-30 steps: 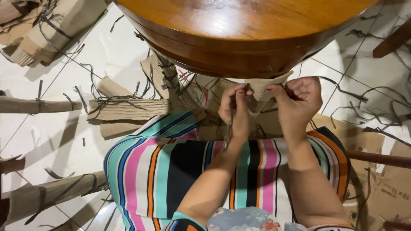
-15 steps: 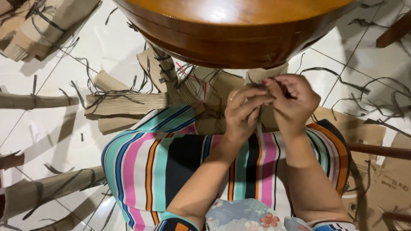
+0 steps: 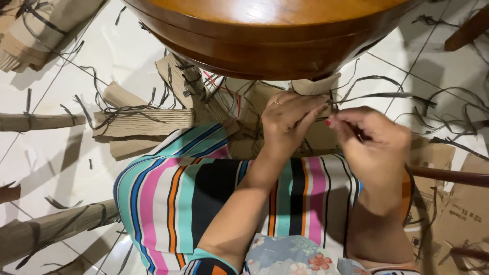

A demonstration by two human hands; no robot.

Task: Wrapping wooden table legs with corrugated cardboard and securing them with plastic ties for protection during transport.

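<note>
Now left hand (image 3: pixel 288 122), right hand (image 3: pixel 374 140) pinching dark strip (image 3: pixel 333 102), apparently between them.

A glossy, varnished wood is seen on the counter (image 3: pixel 270 30). Matt, ribbed brown cardboard (image 3: pixel 145 122) is strewn over smooth, shiny white floor tiles (image 3: pixel 102 61). Thin dark strips (image 3: pixel 387 97) look flat and dull, like paper. Soft striped cloth is shown on the skirt (image 3: pixel 204 188).
</note>
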